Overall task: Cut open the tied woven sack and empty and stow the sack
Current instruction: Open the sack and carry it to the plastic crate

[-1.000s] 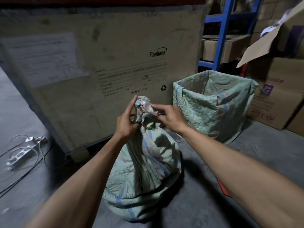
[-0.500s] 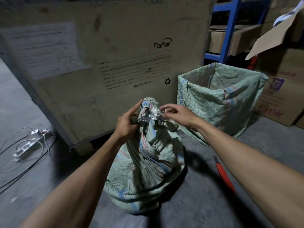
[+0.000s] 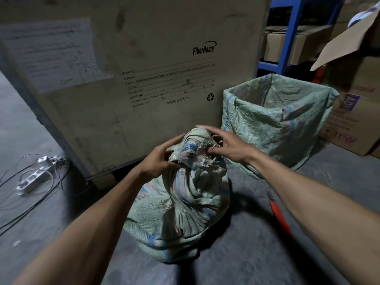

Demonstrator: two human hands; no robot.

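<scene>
A full pale green woven sack (image 3: 178,208) with blue and red stripes stands on the concrete floor in front of me. Its gathered neck (image 3: 194,150) is crumpled and frayed at the top. My left hand (image 3: 162,159) pinches the left side of the neck between thumb and fingers. My right hand (image 3: 224,144) has its fingers hooked into the right side of the neck, with the index finger spread over the top. No tie or string shows plainly among the frayed strands.
A large plywood crate (image 3: 144,68) stands just behind the sack. An open green sack-lined bin (image 3: 277,120) is at the right, with cardboard boxes (image 3: 353,108) and a blue rack (image 3: 285,38) beyond. A red-handled tool (image 3: 280,219) lies on the floor at right; power strips and cables (image 3: 35,177) lie at left.
Both hands have shifted from pinching the tight knot to pulling the sack's neck apart; the neck now looks looser and wider. The camera has tilted down.
</scene>
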